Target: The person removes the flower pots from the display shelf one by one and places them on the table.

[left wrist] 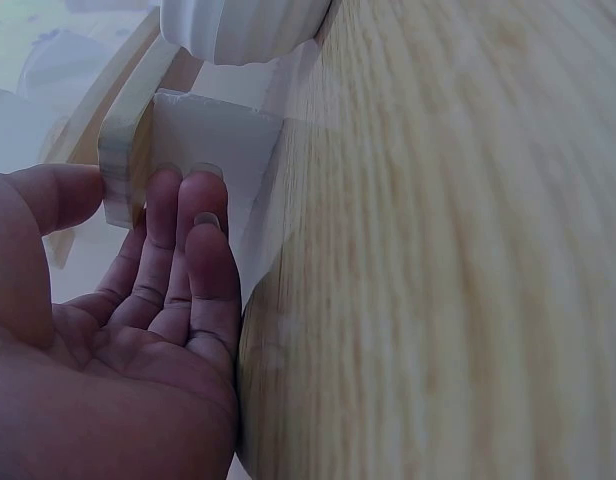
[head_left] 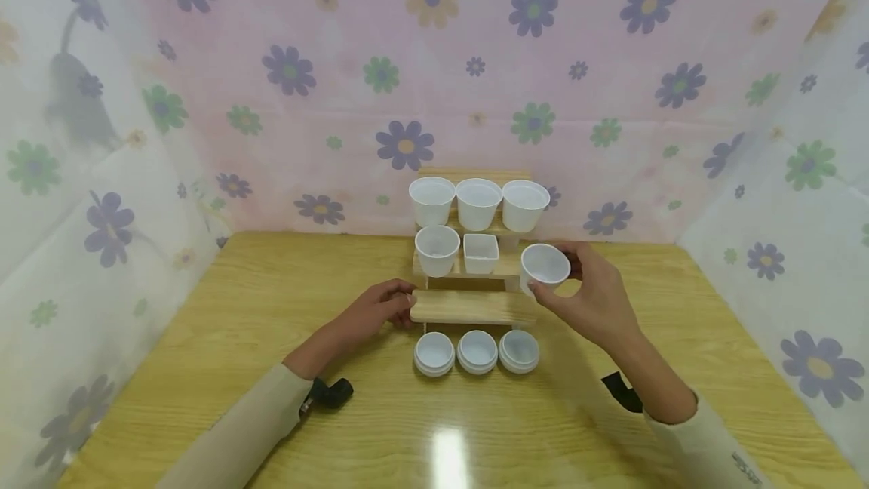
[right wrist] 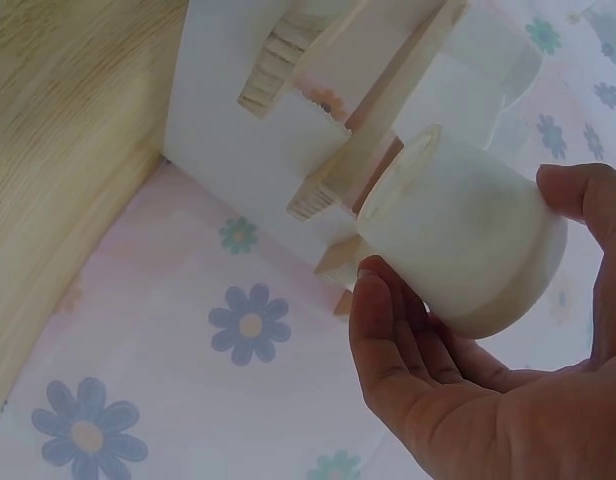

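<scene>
— Flowered cloth (head_left: 326,119) surrounds the wooden desk (head_left: 387,436). What does the head view give you?

— Wooden stand (head_left: 475,173): three white pots (head_left: 479,204) on the top tier, a round pot (head_left: 437,251) and a square pot (head_left: 480,253) on the middle one. The right hand (head_left: 600,300) grips another, the held pot (head_left: 545,264), at that tier's right end. The left hand (head_left: 376,308) is at the left end of the lowest board (head_left: 472,306), and three small jars (head_left: 477,353) sit in front.

— Left wrist view?

— Thumb on one side of the board, fingers on the other, near the white side panel (left wrist: 203,140). I'd call that a steadying pinch; light but firm suits it.

— Right wrist view?

— Thumb and fingers clamp opposite sides of the held pot, its base toward the tiers. I can't tell whether it touches. I'd level the base, leave the square pot a gap, then release both sides evenly.
</scene>
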`<state>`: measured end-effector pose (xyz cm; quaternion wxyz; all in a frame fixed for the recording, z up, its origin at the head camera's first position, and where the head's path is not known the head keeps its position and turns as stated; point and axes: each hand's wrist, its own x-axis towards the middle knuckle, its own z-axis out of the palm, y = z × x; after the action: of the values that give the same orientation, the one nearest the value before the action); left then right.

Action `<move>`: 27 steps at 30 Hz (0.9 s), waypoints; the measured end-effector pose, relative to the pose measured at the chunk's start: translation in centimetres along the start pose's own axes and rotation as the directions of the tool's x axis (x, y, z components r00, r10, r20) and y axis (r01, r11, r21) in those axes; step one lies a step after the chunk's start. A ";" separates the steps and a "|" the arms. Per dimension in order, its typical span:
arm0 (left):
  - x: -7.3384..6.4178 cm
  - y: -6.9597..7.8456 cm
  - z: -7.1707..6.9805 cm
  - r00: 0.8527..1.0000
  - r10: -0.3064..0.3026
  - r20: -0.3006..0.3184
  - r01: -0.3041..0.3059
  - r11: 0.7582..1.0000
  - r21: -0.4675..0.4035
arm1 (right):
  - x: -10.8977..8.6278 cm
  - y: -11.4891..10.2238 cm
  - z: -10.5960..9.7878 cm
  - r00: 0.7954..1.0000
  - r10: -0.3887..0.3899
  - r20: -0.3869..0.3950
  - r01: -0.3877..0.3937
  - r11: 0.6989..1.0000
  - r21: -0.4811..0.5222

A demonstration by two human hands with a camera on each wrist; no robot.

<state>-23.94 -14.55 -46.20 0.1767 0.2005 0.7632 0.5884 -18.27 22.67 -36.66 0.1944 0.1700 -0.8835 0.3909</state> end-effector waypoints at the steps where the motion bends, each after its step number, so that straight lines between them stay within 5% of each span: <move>1: 0.0 0.0 -0.1 1.000 -0.002 -0.003 0.002 1.000 0.000 | 0.0 0.0 0.0 1.000 0.002 0.002 -0.002 1.000 -0.001; 27: 0.3 -0.2 -0.2 1.000 -0.012 -0.001 0.012 1.000 0.001 | -2.1 0.2 -0.8 0.997 0.043 0.064 -0.032 0.987 -0.158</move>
<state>-24.35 -14.61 -46.34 0.1795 0.1956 0.7648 0.5870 -16.39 23.69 -37.27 0.1701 0.1505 -0.9204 0.3181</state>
